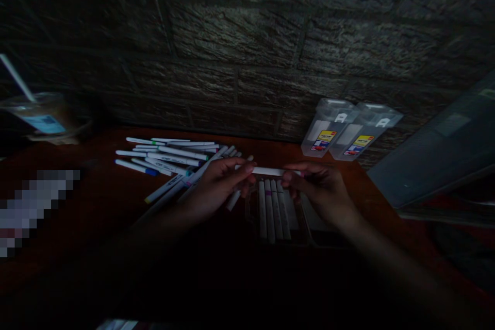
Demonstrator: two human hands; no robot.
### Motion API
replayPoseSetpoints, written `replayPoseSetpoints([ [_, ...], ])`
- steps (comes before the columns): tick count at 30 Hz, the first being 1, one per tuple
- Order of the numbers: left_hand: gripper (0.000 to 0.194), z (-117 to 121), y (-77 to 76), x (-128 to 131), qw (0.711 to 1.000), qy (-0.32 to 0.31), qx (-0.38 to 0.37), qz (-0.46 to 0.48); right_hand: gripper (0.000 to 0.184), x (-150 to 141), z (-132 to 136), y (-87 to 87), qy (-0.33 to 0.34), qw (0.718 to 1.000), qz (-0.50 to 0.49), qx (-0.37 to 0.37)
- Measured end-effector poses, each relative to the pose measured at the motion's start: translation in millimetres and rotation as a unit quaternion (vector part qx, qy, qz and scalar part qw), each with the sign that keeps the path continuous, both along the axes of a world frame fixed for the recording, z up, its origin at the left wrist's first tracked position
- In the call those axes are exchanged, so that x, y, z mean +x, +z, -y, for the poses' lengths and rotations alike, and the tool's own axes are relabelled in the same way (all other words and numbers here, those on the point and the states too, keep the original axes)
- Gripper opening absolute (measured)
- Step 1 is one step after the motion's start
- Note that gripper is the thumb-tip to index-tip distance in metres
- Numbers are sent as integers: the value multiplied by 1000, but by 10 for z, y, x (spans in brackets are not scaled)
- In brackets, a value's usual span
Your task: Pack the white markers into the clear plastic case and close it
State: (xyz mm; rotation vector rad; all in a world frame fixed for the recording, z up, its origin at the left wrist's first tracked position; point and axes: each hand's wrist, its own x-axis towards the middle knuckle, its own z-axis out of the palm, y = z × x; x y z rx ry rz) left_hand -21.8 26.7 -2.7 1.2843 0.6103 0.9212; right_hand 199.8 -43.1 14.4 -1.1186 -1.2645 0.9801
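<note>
A white marker (268,170) is held level between my two hands, above the wooden table. My left hand (218,180) pinches one end, and my right hand (319,185) grips the other, where a purple tint shows at the tip. Just below lie several markers side by side (274,211) in what looks like a clear case, its edges dim in the dark. One of them has a purple band. Left of my left hand spreads a loose pile of white markers (178,154) with coloured ends. Another marker (233,199) slants beneath my left fingers.
Two clear plastic containers (319,129) with yellow and blue labels stand against the brick wall (263,36). A drink cup (46,118) with a straw is at the far left. A large grey panel (436,134) leans at the right. The table (104,165) is dimly lit.
</note>
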Motion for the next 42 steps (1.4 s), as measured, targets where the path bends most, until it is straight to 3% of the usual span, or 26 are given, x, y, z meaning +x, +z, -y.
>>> replayPoseSetpoints([
  [3, 15, -46, -4, -2, 997, 17, -36, 64, 18, 19, -18, 33, 12, 998, -54, -4],
  [9, 26, -45, 56, -12, 988, 1, -100, 114, 15, 44, -37, 33, 30, 995, -96, -7],
  [16, 31, -8, 82, -36, 982, -36, -102, 154, 19, 84, -89, 2, -8, 994, -113, -1],
  [23, 27, 4, 35, -25, 999, -1, -3, 53, 15, 104, -91, -20, -12, 997, -77, -1],
  [30, 23, 91, 58, -14, 995, -2, 73, -71, 11, 29, -27, -21, 5, 998, 61, -12],
  [42, 17, 228, -18, 28, 991, -52, 90, -78, 11, -139, 73, -159, 59, 994, 89, 29],
])
